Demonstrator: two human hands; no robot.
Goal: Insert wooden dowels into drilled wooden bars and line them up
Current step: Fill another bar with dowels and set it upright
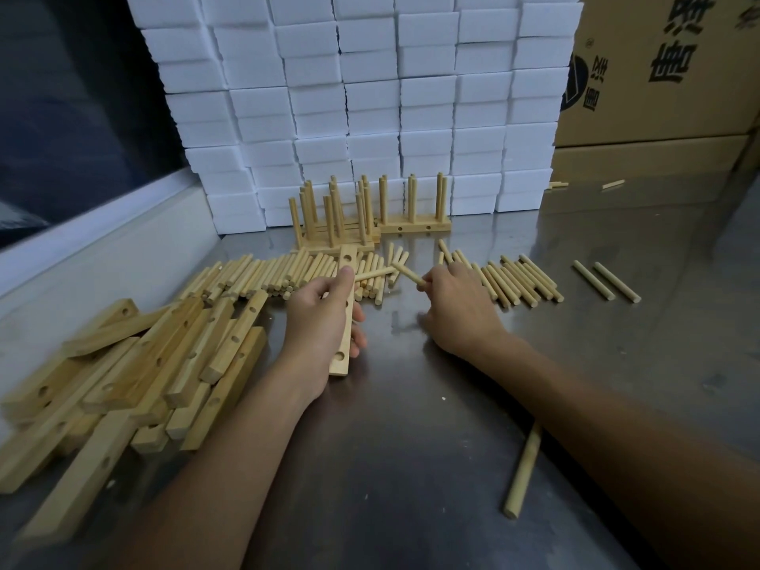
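Presently the left hand (325, 318) grips a pale rectangular wooden bar with round drilled holes (344, 322), fingers curled round its middle and thumb along the upper face, so the bar is held lengthwise just above the grey stainless-steel table (411, 425); one hole shows near its far end and one near its near end. The right hand (456, 306) pinches a short pale round wooden dowel (405, 272) by one end, the free end pointing toward the bar's far hole but apart from it. A second dowel seems to lie at the left thumb; whether it is seated cannot be told. Judgement: the step in hand is seating a dowel. To do it well, the bar ought to be steadied flat, the dowel brought square over the hole and pressed straight down, since a tilted entry is likely to bind. Loose dowels in a long heap (263, 273) lie beyond the hands, undrilled-looking stock aside; spare drilled bars in a pile (144, 364) lie at the left. Finished bars with upright dowels (349, 216) stand before stacked white foam blocks (370, 96), where the completed piece belongs in line.
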